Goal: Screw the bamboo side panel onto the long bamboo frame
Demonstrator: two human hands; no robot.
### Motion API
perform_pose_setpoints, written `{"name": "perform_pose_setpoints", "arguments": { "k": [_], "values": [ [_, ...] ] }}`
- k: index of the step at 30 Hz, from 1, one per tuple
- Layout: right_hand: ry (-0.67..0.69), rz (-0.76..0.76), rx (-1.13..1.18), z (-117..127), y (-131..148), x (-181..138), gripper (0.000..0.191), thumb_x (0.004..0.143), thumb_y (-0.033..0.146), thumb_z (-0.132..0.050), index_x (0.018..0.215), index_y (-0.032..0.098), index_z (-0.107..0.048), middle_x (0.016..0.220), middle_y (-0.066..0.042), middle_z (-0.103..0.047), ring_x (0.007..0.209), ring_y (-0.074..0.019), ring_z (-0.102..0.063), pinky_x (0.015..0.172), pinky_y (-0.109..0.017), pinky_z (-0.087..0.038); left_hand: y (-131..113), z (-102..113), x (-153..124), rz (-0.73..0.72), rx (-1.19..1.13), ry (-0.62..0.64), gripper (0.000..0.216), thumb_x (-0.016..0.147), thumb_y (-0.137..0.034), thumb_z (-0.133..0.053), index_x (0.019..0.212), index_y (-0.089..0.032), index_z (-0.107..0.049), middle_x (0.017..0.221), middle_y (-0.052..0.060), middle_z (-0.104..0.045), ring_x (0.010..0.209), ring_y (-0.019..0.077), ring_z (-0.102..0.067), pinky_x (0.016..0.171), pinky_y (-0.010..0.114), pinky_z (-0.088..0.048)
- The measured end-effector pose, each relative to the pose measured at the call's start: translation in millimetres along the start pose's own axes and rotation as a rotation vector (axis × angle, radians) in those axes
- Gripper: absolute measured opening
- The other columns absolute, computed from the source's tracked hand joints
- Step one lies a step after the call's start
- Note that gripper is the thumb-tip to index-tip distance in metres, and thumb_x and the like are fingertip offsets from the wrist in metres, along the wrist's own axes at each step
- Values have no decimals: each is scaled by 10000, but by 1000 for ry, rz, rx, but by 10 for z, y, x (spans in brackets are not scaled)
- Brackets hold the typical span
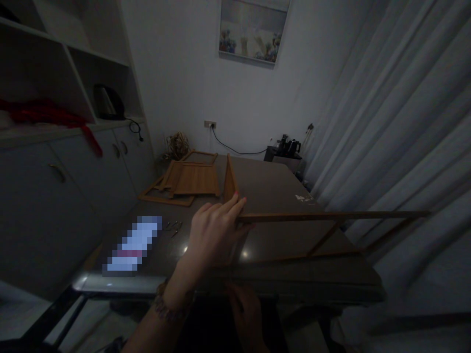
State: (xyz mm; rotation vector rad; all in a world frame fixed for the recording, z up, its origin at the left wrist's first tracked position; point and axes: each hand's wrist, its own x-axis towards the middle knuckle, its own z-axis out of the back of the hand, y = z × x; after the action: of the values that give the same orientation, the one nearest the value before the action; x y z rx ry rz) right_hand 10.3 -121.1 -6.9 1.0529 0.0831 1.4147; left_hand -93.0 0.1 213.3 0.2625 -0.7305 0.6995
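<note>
My left hand [213, 228] is closed over the corner where a wooden panel [230, 179] meets a ladder-like wooden frame [331, 215]. The panel stands upright on its edge and points away from me. From that corner the frame stretches to the right, on its side, past the table's right part. Below, at the table's near edge, my right hand [246, 309] is in shadow with its fingers drawn together. What they hold, if anything, I cannot make out. Several small screws [174, 228] lie left of my left hand.
Other wooden panels [195, 179] and frames lie at the back left of the brown table [265, 179]. A blurred-out bright phone-like shape [134, 242] lies at front left. Cabinets [73, 176] line the left, curtains [397, 122] the right. A black kettle [293, 147] stands behind.
</note>
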Motion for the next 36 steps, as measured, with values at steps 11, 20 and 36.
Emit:
{"name": "perform_pose_setpoints", "arguments": {
  "k": [11,20,36],
  "values": [
    [125,104,-92,20,69,45,311,944,183,-431,1173,275,-621,833,-19,-700,771,-194,-622,719,-323,-461,-2,-31,-1,17,12,30,508,818,-500,-561,1259,-249,-537,1289,24,-583,850,232,-672,689,397,-482],
    [94,104,-96,37,107,62,275,941,184,-425,1071,274,-649,862,-21,-693,800,-199,-619,732,-322,-466,7,-31,-5,15,24,26,517,831,-524,-529,1266,-244,-528,1313,1,-560,869,226,-666,702,398,-479],
    [-81,40,-72,-92,-37,-37,198,926,185,-439,1044,258,-580,914,-26,-692,823,-194,-650,721,-311,-517,-8,-20,0,7,12,10,501,813,-494,-571,1239,-231,-552,1273,22,-596,853,229,-674,679,396,-487]
  ]
}}
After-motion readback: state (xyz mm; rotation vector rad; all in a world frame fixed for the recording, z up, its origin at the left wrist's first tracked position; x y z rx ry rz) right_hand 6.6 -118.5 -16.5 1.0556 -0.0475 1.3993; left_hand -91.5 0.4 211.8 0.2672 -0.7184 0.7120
